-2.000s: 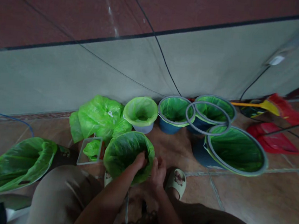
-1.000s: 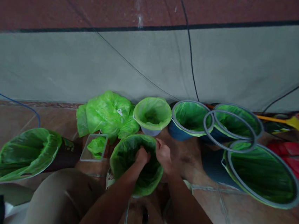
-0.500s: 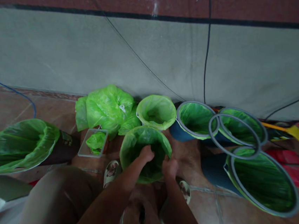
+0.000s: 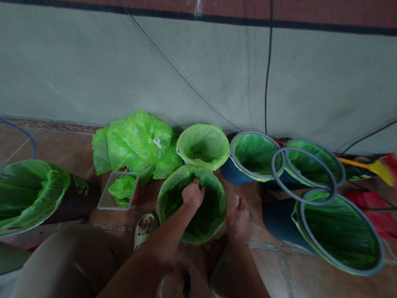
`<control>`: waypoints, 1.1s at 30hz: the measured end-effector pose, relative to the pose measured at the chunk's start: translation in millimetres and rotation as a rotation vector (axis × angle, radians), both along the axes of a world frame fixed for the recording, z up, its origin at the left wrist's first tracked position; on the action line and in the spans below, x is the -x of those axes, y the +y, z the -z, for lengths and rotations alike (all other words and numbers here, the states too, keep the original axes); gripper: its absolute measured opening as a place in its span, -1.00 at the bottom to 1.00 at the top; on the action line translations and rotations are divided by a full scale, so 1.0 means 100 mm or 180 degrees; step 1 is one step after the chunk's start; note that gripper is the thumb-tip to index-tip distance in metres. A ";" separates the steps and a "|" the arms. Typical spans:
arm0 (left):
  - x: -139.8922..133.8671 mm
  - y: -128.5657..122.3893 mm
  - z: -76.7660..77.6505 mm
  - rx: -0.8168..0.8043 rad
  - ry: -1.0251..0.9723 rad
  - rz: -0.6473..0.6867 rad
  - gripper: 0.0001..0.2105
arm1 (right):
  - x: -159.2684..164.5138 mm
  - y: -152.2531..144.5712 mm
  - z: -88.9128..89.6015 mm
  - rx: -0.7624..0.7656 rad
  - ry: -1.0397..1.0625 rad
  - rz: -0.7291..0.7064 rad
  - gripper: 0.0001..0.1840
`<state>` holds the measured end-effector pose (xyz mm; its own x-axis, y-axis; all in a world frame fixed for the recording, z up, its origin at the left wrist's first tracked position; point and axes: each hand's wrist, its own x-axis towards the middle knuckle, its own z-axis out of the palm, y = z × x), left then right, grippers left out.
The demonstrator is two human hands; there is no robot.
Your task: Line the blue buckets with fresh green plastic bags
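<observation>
A bin lined with a green plastic bag (image 4: 208, 232) stands on the floor between my feet, the bag folded over its rim. Inside its mouth, toward the far side, is my left hand (image 4: 193, 194), its fingers curled; whatever they may hold is hidden. My right hand (image 4: 238, 217) hovers just outside the bin's right rim, apart from it, fingers loosely spread and holding nothing visible. Directly behind stands a second lined bucket (image 4: 204, 145). To the left, a clear plastic container (image 4: 106, 200) holds a crumpled green bag (image 4: 122, 190).
Full green bags (image 4: 138, 138) lean against the wall. A dark lined bin (image 4: 81, 198) stands tilted in view at left. Rightward are several blue lined bins, one at front (image 4: 281, 222), a loose grey ring (image 4: 299, 200), a yellow-and-red broom (image 4: 380, 172) and a red dustpan (image 4: 371, 208).
My right hand has let go of the bag's rim and moved slightly right. My left hand has shifted up toward the far side of the bin. The view has turned slightly right.
</observation>
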<state>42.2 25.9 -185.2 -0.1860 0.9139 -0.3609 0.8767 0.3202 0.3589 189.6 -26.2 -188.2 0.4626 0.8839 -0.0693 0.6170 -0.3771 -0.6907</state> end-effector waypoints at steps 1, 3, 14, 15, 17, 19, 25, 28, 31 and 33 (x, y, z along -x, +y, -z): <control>0.00 0.03 0.03 0.0037 0.0074 0.0077 -0.66 | -0.03 0.16 -0.03 0.0020 -0.0029 0.0003 -0.41; 0.01 0.06 0.10 0.0091 0.0149 0.0183 -0.71 | -0.04 0.43 -0.05 0.0110 -0.0020 -0.0384 -0.48; 0.15 -0.02 0.09 0.0316 -0.0011 0.0375 -0.76 | 0.11 0.46 0.21 0.0628 -0.0293 -0.1328 -0.56; 0.15 -0.03 0.03 0.0230 0.0000 0.0347 -0.75 | 0.11 0.46 0.19 0.0461 -0.0309 -0.1273 -0.56; 0.16 -0.04 -0.11 -0.0087 -0.0036 0.0215 -0.72 | 0.10 0.50 0.13 -0.0079 -0.0313 -0.1096 -0.57; 0.17 -0.03 -0.24 -0.0536 -0.0140 0.0127 -0.70 | 0.12 0.56 0.05 -0.0537 -0.0291 -0.0997 -0.59; 0.32 0.20 -0.32 -0.0995 -0.0215 0.0806 -0.66 | 0.29 0.81 -0.04 -0.0507 -0.0413 -0.1729 -0.64; 0.44 0.35 -0.25 -0.0933 -0.0075 0.1059 -0.66 | 0.33 0.87 0.04 -0.0284 -0.0457 -0.1809 -0.63; 0.59 0.42 -0.17 -0.0858 0.0055 0.1112 -0.64 | 0.34 0.87 0.12 -0.0028 -0.0477 -0.1742 -0.60; 0.69 0.44 -0.12 -0.0737 0.0138 0.0990 -0.64 | 0.32 0.87 0.13 0.0143 -0.0548 -0.1715 -0.60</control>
<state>-26.5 70.0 -173.2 0.1022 0.9854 -0.1362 0.9351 -0.0485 0.3511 157.1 61.1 -201.4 -0.0450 0.9961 -0.0758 0.8328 -0.0045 -0.5535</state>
